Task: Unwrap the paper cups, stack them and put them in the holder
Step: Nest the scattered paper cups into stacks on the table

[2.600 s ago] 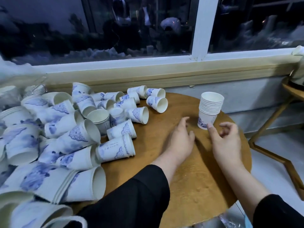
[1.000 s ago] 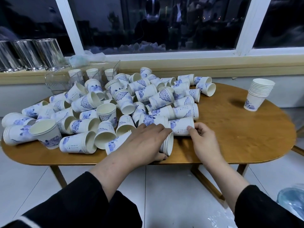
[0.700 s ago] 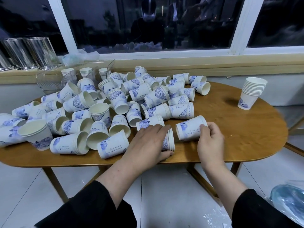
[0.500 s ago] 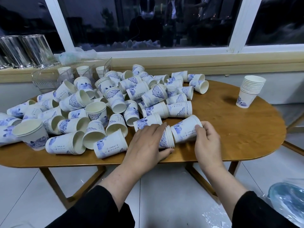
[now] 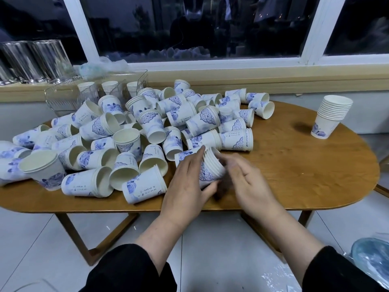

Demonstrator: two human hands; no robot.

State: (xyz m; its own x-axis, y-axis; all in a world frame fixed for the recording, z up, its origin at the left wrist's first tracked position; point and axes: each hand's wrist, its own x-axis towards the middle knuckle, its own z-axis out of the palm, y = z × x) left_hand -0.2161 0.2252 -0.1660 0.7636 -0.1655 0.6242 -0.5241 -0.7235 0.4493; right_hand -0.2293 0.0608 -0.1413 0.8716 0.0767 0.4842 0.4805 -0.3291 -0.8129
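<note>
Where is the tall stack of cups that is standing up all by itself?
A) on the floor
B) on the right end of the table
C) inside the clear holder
B: the upright stack stands alone on the bare right end of the wooden table, apart from the pile.

The right hand (image 5: 245,178) is smeared with motion blur, so I honestly can't tell if its fingers are touching the short stack of cups (image 5: 207,165), and the left hand (image 5: 189,182) lies over most of that stack's near side. The heap of cups (image 5: 134,131) runs off the left edge, and the clear holder (image 5: 84,95) behind it is half buried, so how many cups sit in it is anyone's guess. A bluish plastic thing (image 5: 372,262) gets cut off at the bottom right corner.
</note>
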